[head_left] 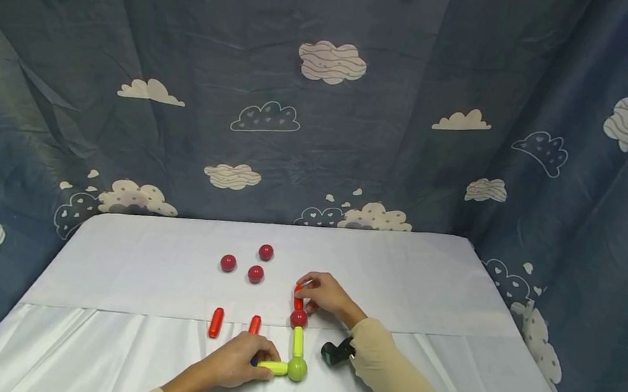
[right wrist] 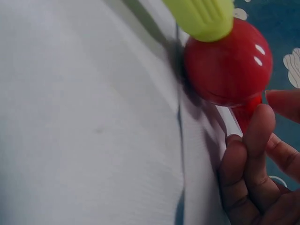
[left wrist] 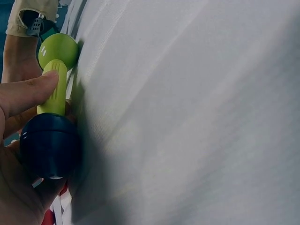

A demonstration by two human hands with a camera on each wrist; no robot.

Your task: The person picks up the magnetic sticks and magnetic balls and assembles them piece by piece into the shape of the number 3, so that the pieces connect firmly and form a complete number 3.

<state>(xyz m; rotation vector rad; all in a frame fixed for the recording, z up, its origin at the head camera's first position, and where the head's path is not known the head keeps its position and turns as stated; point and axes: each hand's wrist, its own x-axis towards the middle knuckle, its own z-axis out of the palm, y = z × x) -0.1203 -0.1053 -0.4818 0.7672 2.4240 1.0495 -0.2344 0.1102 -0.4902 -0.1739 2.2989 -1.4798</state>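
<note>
A chain of toy rods and balls lies on the white cloth. My left hand [head_left: 245,360] pinches a yellow-green rod [left wrist: 56,96] between thumb and fingers; a dark blue ball [left wrist: 50,146] sits at its near end, inside the hand. At the other end is a green ball [head_left: 297,368], from which a second yellow-green rod [head_left: 298,341] runs away from me to a red ball [right wrist: 229,65]. Beyond that ball, my right hand [head_left: 328,294] grips a red rod [head_left: 298,298] that meets it, partly covered by the fingers.
Three loose red balls [head_left: 256,273] lie toward the back of the table. A red rod [head_left: 216,323] is left of the chain, and another red rod [head_left: 255,324] shows just behind my left hand. A cloud-patterned curtain [head_left: 272,153] hangs behind the table.
</note>
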